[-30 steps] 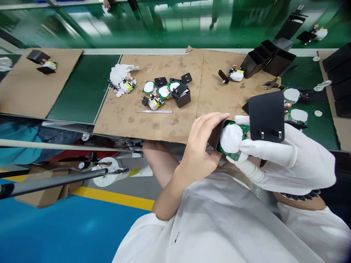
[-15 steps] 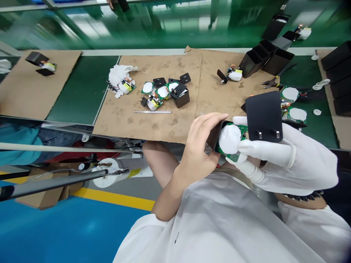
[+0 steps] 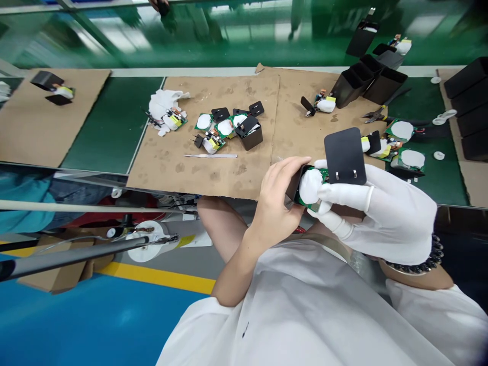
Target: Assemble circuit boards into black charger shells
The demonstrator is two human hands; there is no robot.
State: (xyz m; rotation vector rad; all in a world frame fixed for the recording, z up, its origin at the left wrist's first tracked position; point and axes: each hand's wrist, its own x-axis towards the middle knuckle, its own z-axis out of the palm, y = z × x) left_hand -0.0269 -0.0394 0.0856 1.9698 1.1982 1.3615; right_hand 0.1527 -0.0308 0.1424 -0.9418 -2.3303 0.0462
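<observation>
My bare left hand (image 3: 280,201) is wrapped round a black plastic housing (image 3: 294,187), its open end facing right. In my white-gloved right hand (image 3: 377,216) is a green circuit board (image 3: 310,187) with a round white patch, pinched between thumb and fingers. The board's left end is inside the housing's mouth; how deep is hidden by my left hand. A black end cap (image 3: 345,156) with two metal plug pins stands at the board's right end, above the gloved fingers.
Several circuit boards with black caps (image 3: 224,127) lie on the cardboard (image 3: 198,178), near tweezers (image 3: 211,156). Black housings (image 3: 353,84) stand at the back right beside pliers (image 3: 375,116). More boards (image 3: 409,159) lie to the right. A white glove (image 3: 163,107) lies left.
My right hand has moved left, pushing the board further into the housing. The end cap has come closer to my left hand, which has shifted only slightly.
</observation>
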